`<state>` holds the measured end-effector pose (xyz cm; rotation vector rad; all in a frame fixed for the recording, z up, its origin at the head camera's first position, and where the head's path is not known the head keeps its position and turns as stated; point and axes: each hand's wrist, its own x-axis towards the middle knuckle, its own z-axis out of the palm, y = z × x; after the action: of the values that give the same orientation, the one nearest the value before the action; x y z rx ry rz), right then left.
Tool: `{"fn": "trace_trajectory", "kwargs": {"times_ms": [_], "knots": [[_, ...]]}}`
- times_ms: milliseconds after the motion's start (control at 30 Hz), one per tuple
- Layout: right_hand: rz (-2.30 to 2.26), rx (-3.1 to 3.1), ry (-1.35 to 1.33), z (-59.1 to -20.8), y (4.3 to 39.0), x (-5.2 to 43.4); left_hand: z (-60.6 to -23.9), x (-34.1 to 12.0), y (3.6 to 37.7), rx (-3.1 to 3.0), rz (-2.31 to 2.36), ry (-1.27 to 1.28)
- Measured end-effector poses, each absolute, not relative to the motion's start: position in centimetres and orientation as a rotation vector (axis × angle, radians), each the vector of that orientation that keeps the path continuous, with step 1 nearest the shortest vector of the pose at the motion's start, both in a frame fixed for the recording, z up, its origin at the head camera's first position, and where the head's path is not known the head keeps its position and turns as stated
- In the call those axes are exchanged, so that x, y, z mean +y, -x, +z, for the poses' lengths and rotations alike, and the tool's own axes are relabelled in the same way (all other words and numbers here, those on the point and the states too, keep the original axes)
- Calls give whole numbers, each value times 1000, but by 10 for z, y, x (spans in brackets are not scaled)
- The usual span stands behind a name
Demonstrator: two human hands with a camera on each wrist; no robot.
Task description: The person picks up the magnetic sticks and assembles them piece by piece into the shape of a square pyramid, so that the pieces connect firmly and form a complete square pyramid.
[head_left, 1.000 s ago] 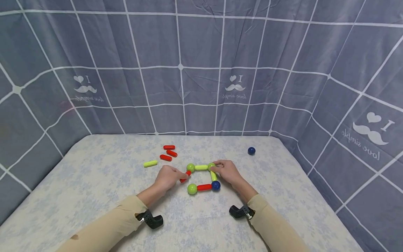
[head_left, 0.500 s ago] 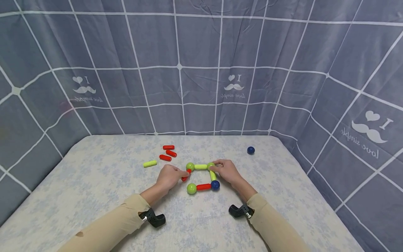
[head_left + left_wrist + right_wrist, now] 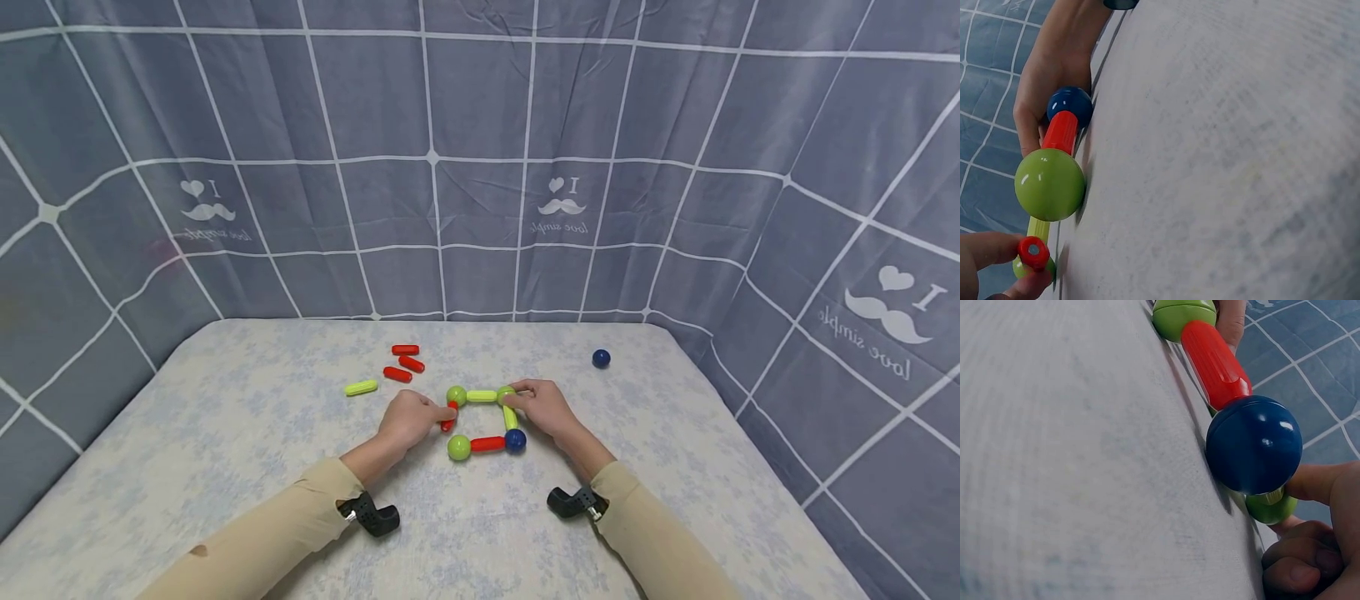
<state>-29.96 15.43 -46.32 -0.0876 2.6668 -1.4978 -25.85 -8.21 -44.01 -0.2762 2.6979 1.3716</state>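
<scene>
My left hand (image 3: 407, 419) pinches a red magnetic rod (image 3: 1034, 252) between thumb and finger. The rod's far end meets the far-left green ball (image 3: 457, 395); its near end points toward the near green ball (image 3: 459, 448), with a gap between. My right hand (image 3: 546, 408) grips the far-right green ball (image 3: 507, 393), thumb and fingers on either side. A yellow-green rod (image 3: 482, 396) joins the two far balls. Another yellow-green rod (image 3: 510, 419) runs from the far-right ball to a blue ball (image 3: 1254, 445), and a second red rod (image 3: 1215, 362) links blue to near green.
Several loose rods lie at the back left: red ones (image 3: 397, 374) and one yellow-green rod (image 3: 362, 387). A loose blue ball (image 3: 601, 358) sits at the back right. Blue-grey curtains (image 3: 480, 208) stand behind and beside the cloth-covered table (image 3: 247, 400).
My left hand has shifted slightly right, swinging the near end of the red rod toward the near green ball. My right hand stays on its green ball.
</scene>
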Motion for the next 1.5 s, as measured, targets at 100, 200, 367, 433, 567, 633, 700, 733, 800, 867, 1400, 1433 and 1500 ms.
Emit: {"fn": "trace_trajectory", "kwargs": {"times_ms": [100, 200, 367, 433, 567, 633, 700, 733, 800, 867, 1400, 1433, 1500], "knots": [[-1498, 2669, 102, -464, 300, 154, -440, -82, 259, 2692, 1357, 262], [-1501, 2664, 108, -463, 299, 154, -441, -82, 259, 2690, 1334, 247], [-1508, 2662, 110, -462, 298, 155, -441, -81, 259, 2696, 1307, 225], [-1504, 2666, 113, -462, 298, 154, -441, -81, 259, 2697, 1294, 218], [-1499, 2666, 117, -462, 298, 154, -440, -79, 259, 2706, 1255, 193], [-1499, 2664, 117, -462, 299, 154, -439, -78, 258, 2713, 1238, 178], [-1494, 2666, 116, -463, 299, 154, -439, -77, 257, 2719, 1228, 167], [-1491, 2668, 115, -463, 299, 154, -438, -76, 257, 2723, 1225, 161], [-1486, 2674, 112, -464, 299, 154, -438, -76, 256, 2726, 1224, 156], [-1484, 2679, 112, -464, 299, 153, -437, -75, 255, 2728, 1225, 157], [-1483, 2686, 109, -464, 300, 153, -439, -80, 254, 2734, 1170, 90], [-1481, 2686, 107, -463, 299, 152, -439, -81, 254, 2734, 1173, 77], [-1475, 2685, 109, -463, 299, 152, -440, -82, 254, 2734, 1179, 61]]}}
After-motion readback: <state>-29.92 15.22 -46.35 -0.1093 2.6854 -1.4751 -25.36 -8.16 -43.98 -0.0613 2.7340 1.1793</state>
